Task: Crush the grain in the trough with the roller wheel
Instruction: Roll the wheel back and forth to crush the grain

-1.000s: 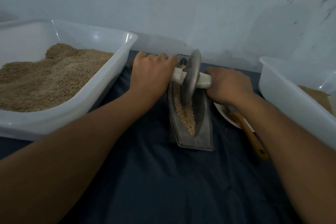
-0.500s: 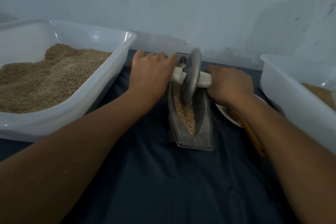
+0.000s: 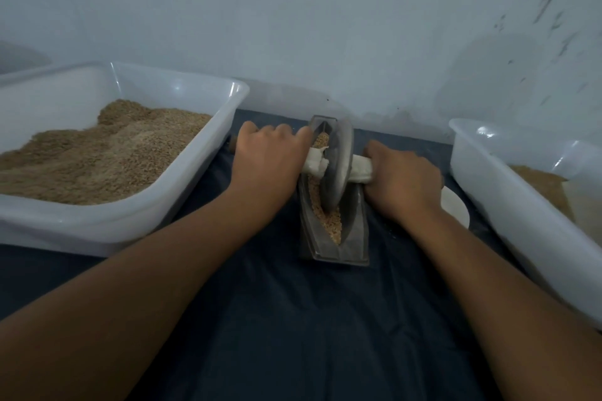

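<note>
A grey metal boat-shaped trough [image 3: 353, 238] lies lengthwise on the dark cloth, with tan grain [image 3: 332, 225] along its groove. A grey metal roller wheel [image 3: 338, 163] stands upright in the groove, around the middle of the trough. A white-wrapped axle runs through it. My left hand [image 3: 267, 159] grips the axle's left end. My right hand [image 3: 402, 179] grips the right end. Both arms reach forward from the near edge.
A large white plastic tub [image 3: 182, 202] heaped with tan grain sits at the left. Another white tub [image 3: 508, 202] with ground grain stands at the right. A white plate [image 3: 456, 205] lies behind my right hand. A pale wall closes the far side.
The wheel and both hands have stayed near the trough's middle, shifting only slightly. The view has tilted, so everything sits lower in frame, and the wooden-handled tool beside the plate is now out of sight.
</note>
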Tool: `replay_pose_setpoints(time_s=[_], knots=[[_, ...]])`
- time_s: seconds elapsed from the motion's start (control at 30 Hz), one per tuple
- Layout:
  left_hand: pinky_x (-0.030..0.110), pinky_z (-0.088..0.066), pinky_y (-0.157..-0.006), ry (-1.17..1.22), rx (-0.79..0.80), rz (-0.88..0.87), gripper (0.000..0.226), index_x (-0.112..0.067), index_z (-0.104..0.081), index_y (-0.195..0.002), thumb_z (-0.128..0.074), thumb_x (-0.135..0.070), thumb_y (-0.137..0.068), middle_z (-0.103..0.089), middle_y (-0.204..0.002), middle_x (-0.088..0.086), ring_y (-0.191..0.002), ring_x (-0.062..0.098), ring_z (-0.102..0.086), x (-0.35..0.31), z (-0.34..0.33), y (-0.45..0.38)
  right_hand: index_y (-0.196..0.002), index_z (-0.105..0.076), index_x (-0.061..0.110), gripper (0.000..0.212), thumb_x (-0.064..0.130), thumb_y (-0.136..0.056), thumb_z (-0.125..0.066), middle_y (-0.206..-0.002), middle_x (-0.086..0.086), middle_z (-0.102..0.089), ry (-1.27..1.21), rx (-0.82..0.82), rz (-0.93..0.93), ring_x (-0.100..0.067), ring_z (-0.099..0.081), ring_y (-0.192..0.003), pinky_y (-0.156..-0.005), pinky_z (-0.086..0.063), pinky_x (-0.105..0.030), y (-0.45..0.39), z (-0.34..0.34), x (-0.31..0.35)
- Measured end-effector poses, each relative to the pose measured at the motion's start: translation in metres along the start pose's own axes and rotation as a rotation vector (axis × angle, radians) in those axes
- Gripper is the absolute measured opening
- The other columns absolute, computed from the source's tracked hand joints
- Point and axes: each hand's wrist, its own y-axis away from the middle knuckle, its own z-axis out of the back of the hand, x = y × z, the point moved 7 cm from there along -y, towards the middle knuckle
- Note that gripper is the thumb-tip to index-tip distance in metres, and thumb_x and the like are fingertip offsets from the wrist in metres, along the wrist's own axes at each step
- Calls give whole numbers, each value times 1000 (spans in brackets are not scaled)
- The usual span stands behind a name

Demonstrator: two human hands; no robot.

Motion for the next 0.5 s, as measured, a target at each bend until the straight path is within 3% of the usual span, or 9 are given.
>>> replay_pose_setpoints(time_s=[0.2,0.5], knots=[[37,-36,-72,-3,33,-3,32,-23,-47,-105,-70,-20,-82,-58,-88,0,-78,22,-58,-2,9,6,-83,-52,24,18,32,-81,-68,-56,12,-31,27,-111,17,-8,-24,-45,-50,-9,-25,15,17,5],[36,-34,-73,9,37,2,38,-23,-46,-109,-71,-20,-79,-57,-91,0,-80,22,-58,-2,17,15,-78,-42,27,28,29,-79,-70,-60,11,-41,69,-119,4,-10,-27,-47,-52,-6,-26,26,30,12]])
